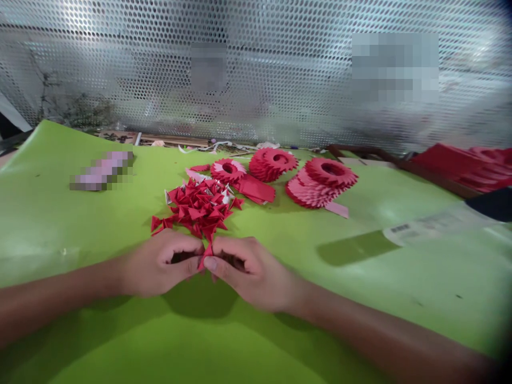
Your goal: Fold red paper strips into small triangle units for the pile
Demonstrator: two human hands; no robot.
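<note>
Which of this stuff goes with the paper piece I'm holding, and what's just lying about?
Likely belongs:
- red folded piece, in your left hand and right hand
- pile of folded pieces
- small spiky ring
- two taller ring stacks
- flat red papers

Probably just lying about:
- pinkish item, blurred out
- clear plastic item

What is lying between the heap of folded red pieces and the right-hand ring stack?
Red papers, then bare green surface, lie between the heap and the ring stack; the head view shows this.
</note>
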